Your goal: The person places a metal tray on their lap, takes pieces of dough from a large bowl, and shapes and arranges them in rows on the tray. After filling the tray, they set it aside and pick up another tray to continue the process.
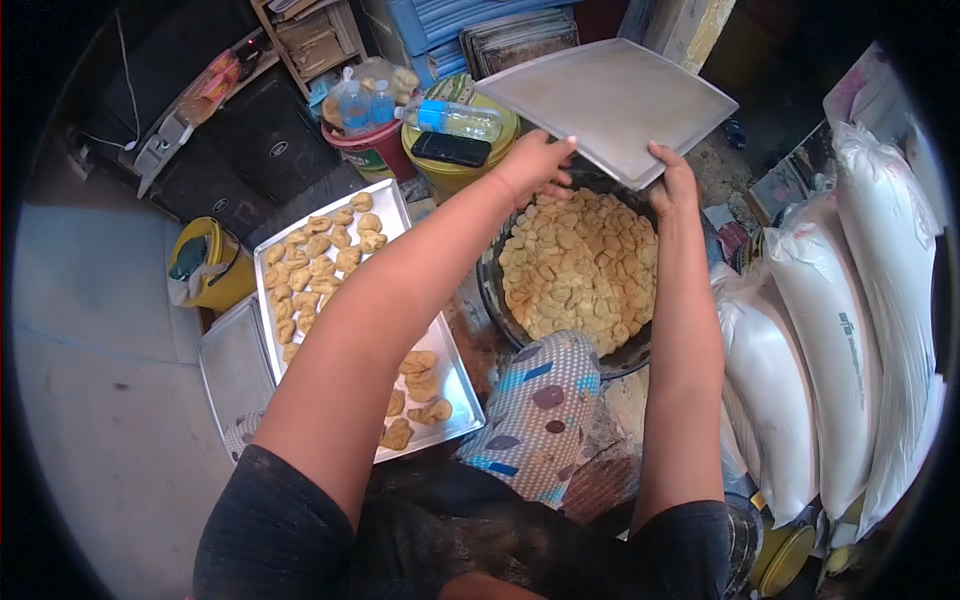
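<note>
A flat metal baking tray (615, 105) is raised and tilted beyond the round basin. My right hand (675, 180) grips its near corner, thumb on the top face. At the tray's left edge is my left hand (540, 170), its thumb against the rim and its fingers curled below. Beneath both hands, the dark basin (489, 290) holds a heap of flat, pale-brown dough pieces (580, 265). Left of it, partly behind my left arm, a shiny tray (465, 418) carries several rows of folded dough pieces (320, 265).
Large filled white sacks (815, 340) line the right side. At the back, a yellow bucket (455, 180) bears a phone (452, 149) and a bottle (460, 120). A red bucket (370, 150) and another yellow bucket (225, 270) stand left. An empty tray (235, 350) lies beside the dough tray.
</note>
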Tool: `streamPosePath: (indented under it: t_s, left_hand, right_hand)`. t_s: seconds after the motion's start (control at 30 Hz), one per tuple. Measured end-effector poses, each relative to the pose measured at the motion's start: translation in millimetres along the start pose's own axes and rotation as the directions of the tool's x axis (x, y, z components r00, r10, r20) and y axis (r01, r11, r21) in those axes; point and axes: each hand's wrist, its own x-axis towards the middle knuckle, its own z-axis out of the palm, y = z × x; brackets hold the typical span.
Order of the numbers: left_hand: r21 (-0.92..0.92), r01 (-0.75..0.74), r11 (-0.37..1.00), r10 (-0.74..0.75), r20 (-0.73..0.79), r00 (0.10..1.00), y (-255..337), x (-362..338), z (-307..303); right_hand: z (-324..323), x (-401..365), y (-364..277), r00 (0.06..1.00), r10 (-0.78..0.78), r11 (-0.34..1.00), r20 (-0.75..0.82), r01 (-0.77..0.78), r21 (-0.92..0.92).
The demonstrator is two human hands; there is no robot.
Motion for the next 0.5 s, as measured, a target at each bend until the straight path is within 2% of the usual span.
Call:
streamPosePath:
  t_s: [0.07, 0.13, 0.17, 0.23, 0.3, 0.4, 0.43, 0.47, 0.5]
  left_hand:
    - [0.028, -0.017, 0.999, 0.018, -0.043, 0.999, 2.4, 22.8, 17.5]
    - [-0.067, -0.089, 0.994, 0.084, -0.079, 0.993, 7.6, 44.3, 30.4]
    - [-0.063, -0.075, 0.995, 0.069, -0.097, 0.993, 8.8, 50.9, 32.8]
    - [-0.23, -0.132, 0.964, 0.113, -0.093, 0.989, 11.7, 59.5, 31.5]
    - [-0.212, -0.109, 0.971, 0.089, -0.103, 0.991, 13.9, 67.2, 35.6]
    - [-0.068, -0.03, 0.997, 0.027, -0.038, 0.999, 14.6, 87.5, 47.6]
    - [0.056, 0.01, 0.998, -0.009, -0.009, 1.0, 9.6, 102.2, 50.3]
    - [0.321, -0.09, 0.943, 0.112, -0.049, 0.993, 3.6, 106.8, 56.5]
    - [0.598, -0.135, 0.79, 0.233, -0.089, 0.968, 3.6, 102.7, 62.8]
  right_hand:
    - [-22.4, 22.4, 0.3, 0.998, -0.057, 0.997, -0.036, 0.059, 0.051]
    - [-32.3, 29.1, -1.3, 0.998, -0.058, 0.995, -0.018, 0.059, 0.081]
    - [-35.6, 33.3, 5.0, 0.997, -0.079, 0.994, -0.019, 0.081, 0.072]
    - [-23.2, 26.7, 10.1, 0.992, -0.114, 0.987, -0.059, 0.12, 0.107]
    - [-38.7, 39.3, 9.4, 0.989, -0.139, 0.983, -0.051, 0.144, 0.114]
    - [-48.7, 38.2, -6.9, 0.98, -0.152, 0.981, -0.125, 0.164, 0.1]
    - [-59.4, 42.4, -13.9, 0.973, -0.161, 0.982, -0.163, 0.174, 0.073]
    - [-83.4, 54.1, -22.5, 0.965, -0.162, 0.984, -0.204, 0.173, 0.035]
    - [-116.7, 72.0, -34.6, 0.956, -0.169, 0.985, -0.24, 0.173, -0.003]
